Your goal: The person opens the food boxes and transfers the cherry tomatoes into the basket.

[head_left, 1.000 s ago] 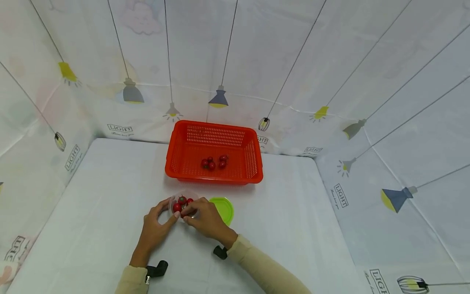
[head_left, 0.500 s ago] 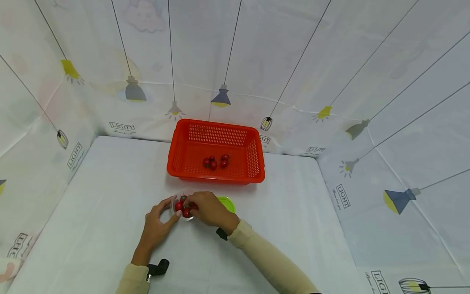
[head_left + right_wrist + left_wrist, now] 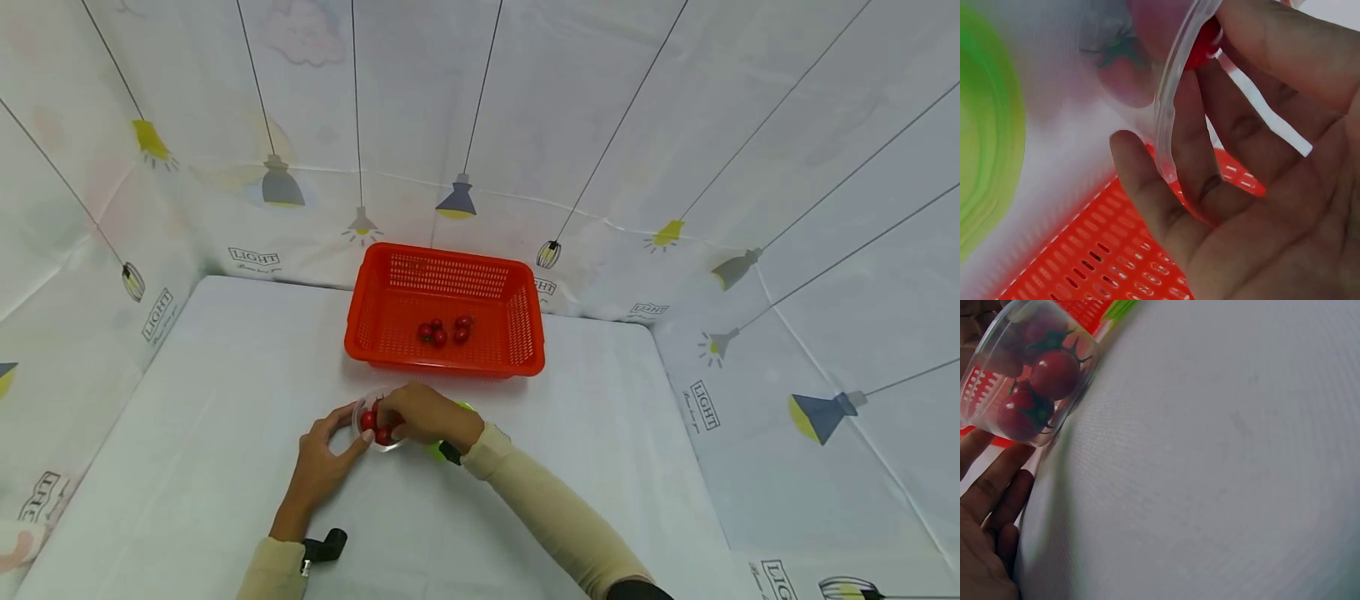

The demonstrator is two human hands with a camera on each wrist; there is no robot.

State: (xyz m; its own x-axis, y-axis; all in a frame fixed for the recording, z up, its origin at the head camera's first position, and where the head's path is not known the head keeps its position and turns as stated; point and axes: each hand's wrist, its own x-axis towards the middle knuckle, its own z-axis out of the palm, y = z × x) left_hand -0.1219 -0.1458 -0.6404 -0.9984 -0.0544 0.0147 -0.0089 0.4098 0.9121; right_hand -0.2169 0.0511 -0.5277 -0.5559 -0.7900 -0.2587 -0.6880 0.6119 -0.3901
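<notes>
Inside one tub (image 3: 986, 412), perhaps five tomatoes (image 3: 1054, 374)

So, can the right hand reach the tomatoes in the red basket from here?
Probably yes: the tomatoes lie in the open-topped red basket, and nothing seems to stand between it and the right hand.

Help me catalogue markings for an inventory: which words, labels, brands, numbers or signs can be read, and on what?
"LIGHT": printed wall covering, back, left and right.
"GHT": same covering, the rest hidden behind the red basket.
Small script beneath: too small to read.
Lower-corner labels: skewed or cut off, not fully legible.
No readable text on the basket, clear cup or green lid.
</notes>
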